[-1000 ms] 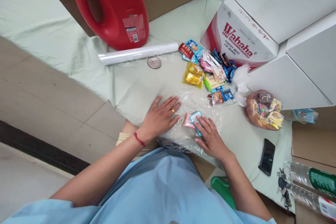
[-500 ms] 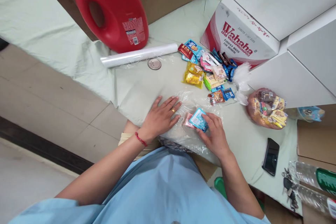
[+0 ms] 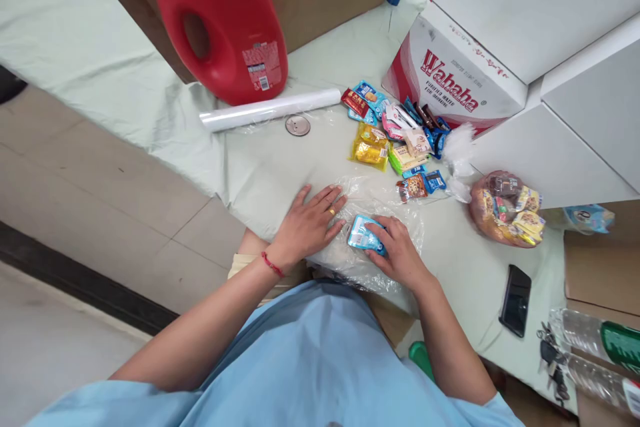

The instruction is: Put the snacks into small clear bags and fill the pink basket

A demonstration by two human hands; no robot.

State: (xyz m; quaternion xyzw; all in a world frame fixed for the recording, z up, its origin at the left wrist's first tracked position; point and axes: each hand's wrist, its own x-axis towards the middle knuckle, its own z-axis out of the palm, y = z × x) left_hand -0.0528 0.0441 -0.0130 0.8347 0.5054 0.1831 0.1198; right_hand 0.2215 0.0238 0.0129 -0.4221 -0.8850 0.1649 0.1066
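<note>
My left hand (image 3: 313,220) lies flat with fingers spread on the left edge of a clear plastic sheet (image 3: 395,203), holding nothing. Over the middle of that sheet, my right hand (image 3: 397,250) grips a blue snack packet (image 3: 361,233) by its right side, thumb below and fingers on top. The packet rests over a pink item that is now almost wholly hidden. Beyond the sheet lies a pile of small snack packets, with a yellow packet (image 3: 370,145), a red packet (image 3: 355,102) and a brown cookie packet (image 3: 413,188) among them.
A plastic film roll (image 3: 270,110) and a round tin lid (image 3: 298,125) lie behind, near a red jug (image 3: 225,33). To the right are a Wahaha carton (image 3: 445,73), a knotted bag of snacks (image 3: 507,210), a phone (image 3: 516,300), keys (image 3: 551,360) and plastic bottles (image 3: 590,333).
My right hand has moved slightly left with the blue snack packet, which now covers the pink item. My left hand stays flat on the sheet. The camera view has shifted a little.
</note>
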